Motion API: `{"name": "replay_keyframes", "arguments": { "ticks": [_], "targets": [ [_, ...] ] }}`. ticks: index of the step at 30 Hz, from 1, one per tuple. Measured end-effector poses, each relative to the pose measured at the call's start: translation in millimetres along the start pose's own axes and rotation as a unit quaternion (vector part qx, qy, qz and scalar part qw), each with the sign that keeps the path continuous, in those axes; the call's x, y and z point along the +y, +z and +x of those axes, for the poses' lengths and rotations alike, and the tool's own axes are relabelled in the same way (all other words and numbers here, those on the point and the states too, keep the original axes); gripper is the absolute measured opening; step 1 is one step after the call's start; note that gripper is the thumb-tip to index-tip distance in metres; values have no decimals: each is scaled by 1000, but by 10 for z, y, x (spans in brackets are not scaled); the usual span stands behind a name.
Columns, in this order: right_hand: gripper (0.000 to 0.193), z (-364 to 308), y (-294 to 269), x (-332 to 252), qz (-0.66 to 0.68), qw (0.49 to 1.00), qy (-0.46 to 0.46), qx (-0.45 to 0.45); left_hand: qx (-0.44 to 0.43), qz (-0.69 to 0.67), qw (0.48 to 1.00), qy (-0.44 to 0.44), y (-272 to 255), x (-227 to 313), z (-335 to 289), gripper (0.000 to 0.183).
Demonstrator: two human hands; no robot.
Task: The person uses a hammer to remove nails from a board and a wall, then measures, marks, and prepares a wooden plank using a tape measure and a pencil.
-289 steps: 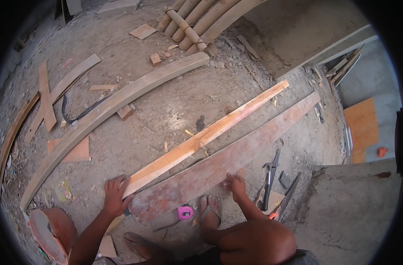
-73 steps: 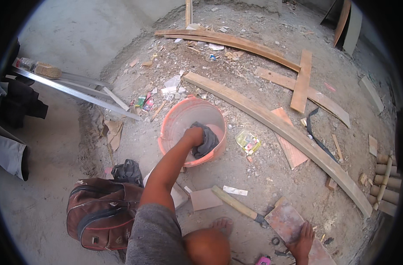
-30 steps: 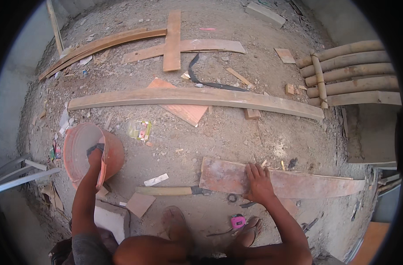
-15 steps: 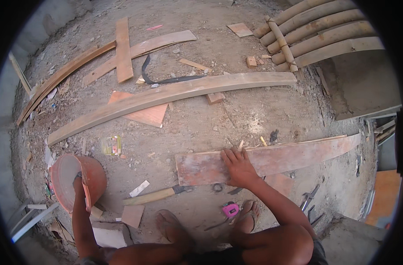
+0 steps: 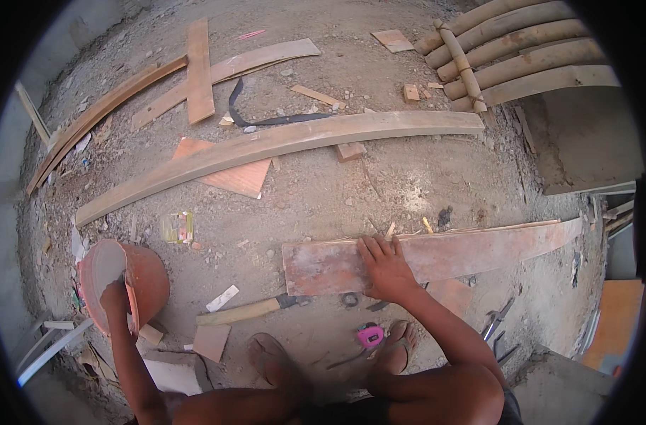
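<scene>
My left hand [image 5: 113,296] reaches into a tilted reddish-orange bucket [image 5: 151,285] at the left. Its fingers are hidden inside, so what they touch or hold cannot be seen. My right hand [image 5: 388,269] lies with outstretched fingers on a worn reddish plywood strip [image 5: 323,266], pressing flat on its top face. The strip lies on the ground before my feet, tapering toward the right. Just below its left end is a hammer [image 5: 248,310] with a wooden handle. A pink tape measure [image 5: 370,336] rests between my feet.
A long timber beam [image 5: 280,145] crosses the ground ahead, resting on a wood block [image 5: 350,151]. Pliers [image 5: 498,319] lie at the right. Planks [image 5: 199,78] are crossed at the far left, and bamboo poles [image 5: 528,53] stand at the far right. A small clear box [image 5: 178,227] sits near the bucket.
My left hand has shifted slightly up and left, deeper into the bucket. My right hand stays on the plywood strip. The view has tilted a little.
</scene>
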State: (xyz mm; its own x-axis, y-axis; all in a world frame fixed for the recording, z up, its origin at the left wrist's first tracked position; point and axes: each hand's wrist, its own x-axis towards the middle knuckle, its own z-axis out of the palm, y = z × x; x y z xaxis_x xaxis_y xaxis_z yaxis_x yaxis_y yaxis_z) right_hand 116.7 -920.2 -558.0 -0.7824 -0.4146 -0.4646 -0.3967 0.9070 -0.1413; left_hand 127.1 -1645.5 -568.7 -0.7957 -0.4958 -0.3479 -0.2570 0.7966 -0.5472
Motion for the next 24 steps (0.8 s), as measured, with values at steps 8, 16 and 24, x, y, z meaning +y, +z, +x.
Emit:
{"name": "replay_keyframes", "arguments": {
  "ticks": [8,16,24],
  "targets": [
    [119,-25,67,20,-11,1000,1,9,27,-321,938,128,-2510,1036,-1108,31],
    [120,-48,48,52,-7,1000,0,15,187,-468,860,79,-2146,1054,-765,29],
    [119,61,-5,-69,12,1000,2,-9,-5,-291,957,-3,23,-543,339,32]
  ]
}}
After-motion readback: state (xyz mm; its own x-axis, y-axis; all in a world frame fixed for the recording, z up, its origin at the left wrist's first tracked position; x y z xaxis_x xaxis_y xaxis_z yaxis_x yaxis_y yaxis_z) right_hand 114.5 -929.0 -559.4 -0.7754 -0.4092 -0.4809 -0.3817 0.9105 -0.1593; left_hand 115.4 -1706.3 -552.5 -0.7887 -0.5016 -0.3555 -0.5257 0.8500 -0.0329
